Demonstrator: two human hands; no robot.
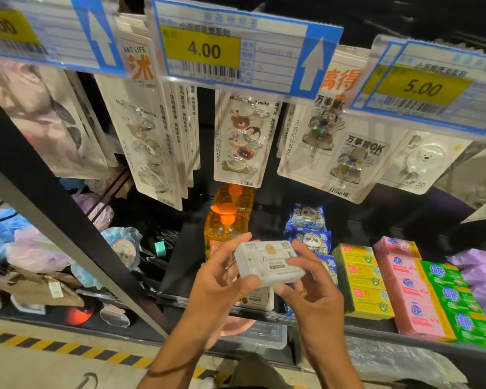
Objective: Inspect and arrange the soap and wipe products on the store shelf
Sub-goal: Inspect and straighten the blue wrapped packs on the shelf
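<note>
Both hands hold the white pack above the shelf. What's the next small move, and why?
Probably lower the white pack straight down toward the shelf front: left hand and right hand both pinch it clear of the shelf, and a second pack sits just beneath, between the orange bottles and blue panda packs.

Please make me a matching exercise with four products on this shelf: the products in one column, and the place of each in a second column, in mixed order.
1 white pack
2 pump bottles
3 yellow boxes
4 green boxes

A between the panda packs and the pink boxes
B held by the left hand and the right hand
C right of the pink boxes
D left of the panda packs

Pairs: 1-B, 2-D, 3-A, 4-C
</note>
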